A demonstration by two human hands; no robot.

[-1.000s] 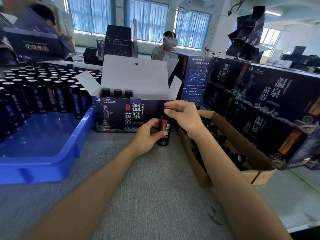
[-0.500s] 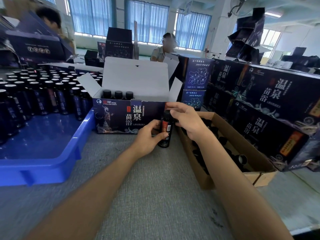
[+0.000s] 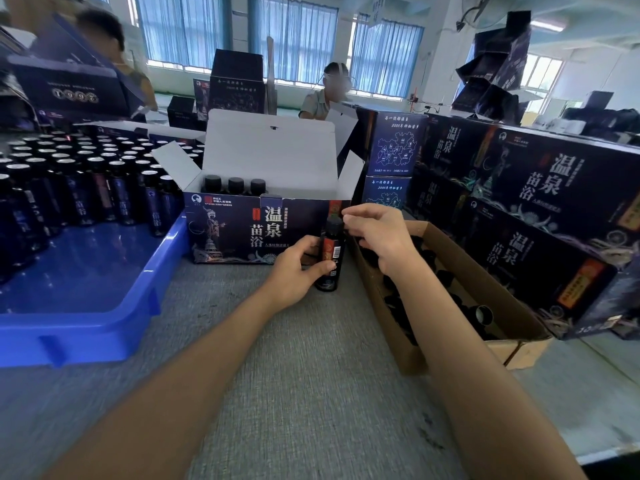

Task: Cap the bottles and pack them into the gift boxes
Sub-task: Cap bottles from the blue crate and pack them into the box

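bottle upright on the tabletop, toward its far edge, just in front of the right front corner of the open gift box. left hand: grip clamped round the bottle's lower body, thumb across the label. right hand: grip pinched on the cap at the bottle's top. gift box lid flap up; three capped bottles in a row at its back left. blue tray at the tabletop's left edge, rows of bottles standing at its far side. brown carton just right of the bottle, loose caps inside. closed gift boxes stacked along the right edge.
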